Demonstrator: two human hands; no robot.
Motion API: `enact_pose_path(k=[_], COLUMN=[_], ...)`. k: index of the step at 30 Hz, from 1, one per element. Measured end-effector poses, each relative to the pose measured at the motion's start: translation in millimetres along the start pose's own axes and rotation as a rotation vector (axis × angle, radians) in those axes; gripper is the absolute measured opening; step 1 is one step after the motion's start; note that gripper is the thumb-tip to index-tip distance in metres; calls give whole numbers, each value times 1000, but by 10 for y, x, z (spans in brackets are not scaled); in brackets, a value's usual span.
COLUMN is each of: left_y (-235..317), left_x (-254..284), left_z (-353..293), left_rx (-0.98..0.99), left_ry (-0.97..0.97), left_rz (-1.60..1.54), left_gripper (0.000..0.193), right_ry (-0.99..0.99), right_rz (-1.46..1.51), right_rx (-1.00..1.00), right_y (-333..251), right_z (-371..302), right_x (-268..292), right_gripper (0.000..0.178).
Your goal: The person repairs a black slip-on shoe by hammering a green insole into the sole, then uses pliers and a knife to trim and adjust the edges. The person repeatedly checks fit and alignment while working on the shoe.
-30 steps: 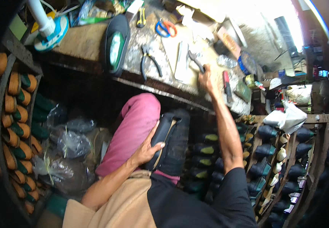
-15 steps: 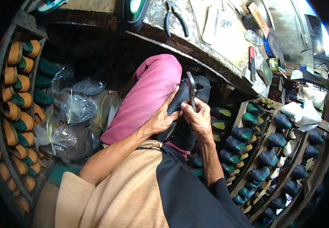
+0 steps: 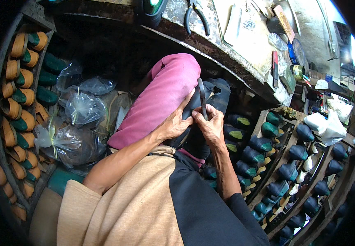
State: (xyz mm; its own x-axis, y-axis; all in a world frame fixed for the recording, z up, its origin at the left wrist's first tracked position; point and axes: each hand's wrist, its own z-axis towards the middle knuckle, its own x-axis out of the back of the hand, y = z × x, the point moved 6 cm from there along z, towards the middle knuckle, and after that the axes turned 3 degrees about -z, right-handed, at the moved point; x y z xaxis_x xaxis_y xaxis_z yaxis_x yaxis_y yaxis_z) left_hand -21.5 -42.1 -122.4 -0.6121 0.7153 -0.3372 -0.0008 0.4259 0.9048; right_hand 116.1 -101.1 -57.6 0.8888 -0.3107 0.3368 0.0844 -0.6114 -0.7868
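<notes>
Across my lap, beside my pink-trousered knee [image 3: 169, 82], lies a black leather-like piece [image 3: 219, 96] with a ragged hole near its far end. My left hand [image 3: 176, 123] grips its left side, index finger stretched along the edge and thumb on top. In my right hand [image 3: 210, 125] a slim dark metal hand tool [image 3: 202, 93] stands upright, pinched between thumb and fingers. Its exact kind is unclear. The thumbs of both hands nearly meet over the black piece, and the tool's lower end is hidden by my fingers.
A worn workbench [image 3: 243, 57] runs across the far side, bearing pliers [image 3: 196, 18] and a red-and-black cutter [image 3: 275, 67]. Tan-and-green shoes [image 3: 23, 98] fill a rack at left; dark shoes [image 3: 261, 143] fill racks at right. Plastic-bagged bundles [image 3: 77, 143] lie left of my knee.
The tool has shifted slightly left and toward me with my right hand, and tilts a little differently. My left hand keeps its place on the black piece. The whole view has shifted slightly.
</notes>
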Motion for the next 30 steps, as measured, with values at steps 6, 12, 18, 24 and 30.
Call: enact_pose_path(k=[6, 12, 18, 24, 30], left_y=[18, 104, 131, 170, 262], left_x=[7, -7, 10, -34, -13], left_z=[-13, -1, -22, -30, 19], left_rx=[-25, -85, 26, 18, -78], left_ry=[-1, -26, -50, -75, -89], left_rz=[-39, -173, -58, -181, 34], left_gripper=[98, 101, 102, 101, 105], right_ry=[-134, -111, -175, 7, -56], right_rz=[-82, -304, -455, -68, -366], right_rx=[9, 46, -168, 296, 6], right_y=[-115, -543, -594, -1013, -240], right_z=[-120, -872, -755, -1103, -797], right_x=[38, 7, -68, 81, -97], right_gripper=[19, 26, 29, 14, 25])
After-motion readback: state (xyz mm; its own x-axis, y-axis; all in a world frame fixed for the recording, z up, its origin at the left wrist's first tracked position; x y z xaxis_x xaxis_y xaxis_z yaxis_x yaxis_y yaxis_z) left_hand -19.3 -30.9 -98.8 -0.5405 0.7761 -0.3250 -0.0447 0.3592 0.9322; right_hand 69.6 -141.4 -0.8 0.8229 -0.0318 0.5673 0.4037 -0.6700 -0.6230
